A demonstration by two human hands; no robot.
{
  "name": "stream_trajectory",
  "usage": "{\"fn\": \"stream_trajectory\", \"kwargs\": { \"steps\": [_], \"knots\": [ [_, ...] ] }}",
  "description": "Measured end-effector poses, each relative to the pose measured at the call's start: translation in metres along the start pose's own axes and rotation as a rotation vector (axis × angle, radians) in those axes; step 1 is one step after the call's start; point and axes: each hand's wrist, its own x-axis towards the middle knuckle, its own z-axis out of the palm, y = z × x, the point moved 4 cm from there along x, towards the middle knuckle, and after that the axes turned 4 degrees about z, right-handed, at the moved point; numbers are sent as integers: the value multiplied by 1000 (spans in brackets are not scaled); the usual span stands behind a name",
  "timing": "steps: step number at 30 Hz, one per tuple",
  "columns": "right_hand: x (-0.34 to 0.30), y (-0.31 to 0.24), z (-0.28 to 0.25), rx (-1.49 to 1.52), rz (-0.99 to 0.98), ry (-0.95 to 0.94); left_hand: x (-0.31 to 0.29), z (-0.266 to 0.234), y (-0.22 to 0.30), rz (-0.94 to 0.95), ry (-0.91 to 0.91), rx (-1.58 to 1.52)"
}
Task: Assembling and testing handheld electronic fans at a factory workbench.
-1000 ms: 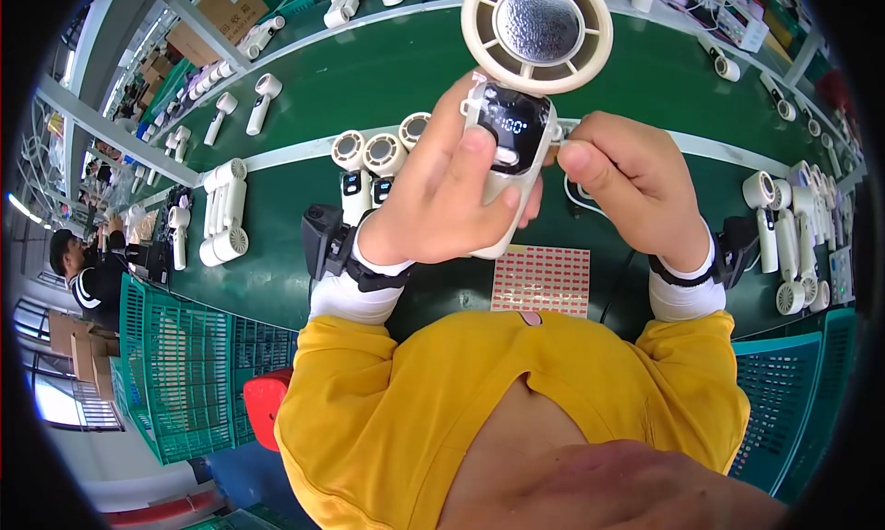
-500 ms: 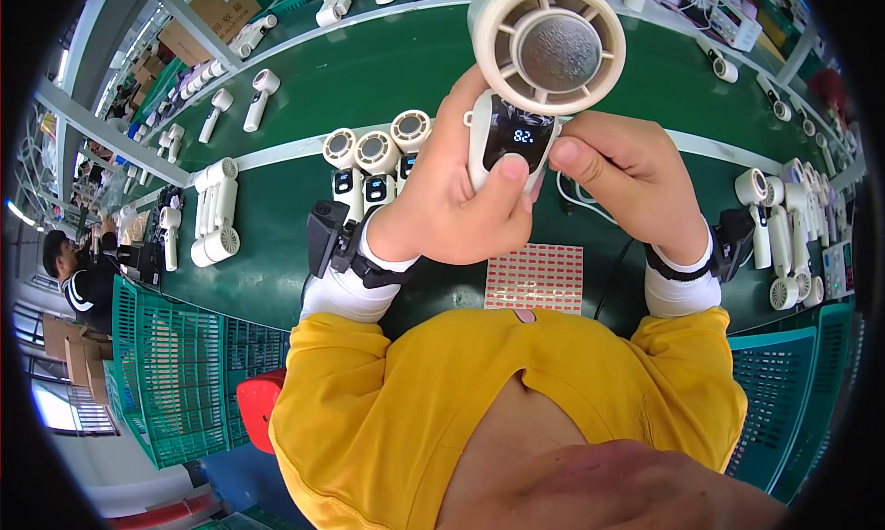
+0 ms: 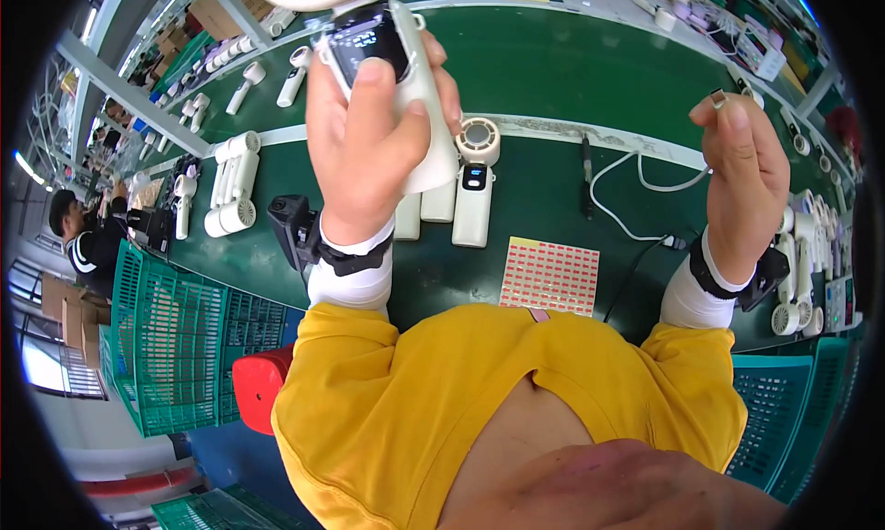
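My left hand (image 3: 355,166) is closed around a cream handheld fan (image 3: 433,166), raised and tilted, its thumb on the black lit display. The top of the fan's round head is cut off by the upper edge. Off to the right, my right hand (image 3: 751,166) pinches the small metal-tipped plug (image 3: 718,98) of a white cable, apart from the fan. That cable loops down to the table and meets a dark lead. Below and behind the held fan lie several similar fans in a row, partly hidden; one fan (image 3: 472,203) shows a lit display.
A sheet of red-marked stickers (image 3: 550,276) lies near the front edge, and a black pen (image 3: 586,175) behind it. More fans (image 3: 235,184) are stacked at left, others at right. Green crates (image 3: 171,336) flank me beside a red stool (image 3: 261,387). A co-worker (image 3: 88,244) is at far left.
My hands have moved apart. The left carried the fan up and left, tilting it; the right went right with the cable plug. More of the cable and the pen now show.
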Motion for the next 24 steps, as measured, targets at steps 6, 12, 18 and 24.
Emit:
{"fn": "stream_trajectory", "kwargs": {
  "steps": [6,12,18,24],
  "knots": [
    [1,0,3,16,-30,-6,-4,1,-4,-82,4,-215],
    [-1,-3,8,38,-53,-42,-9,2,7,17,-17,-127],
    [3,-2,3,-45,-122,24,-61,12,85,1032,394,276],
    [7,2,-21,-18,-228,129,-32,-1,65,360,287,82]
  ]
}}
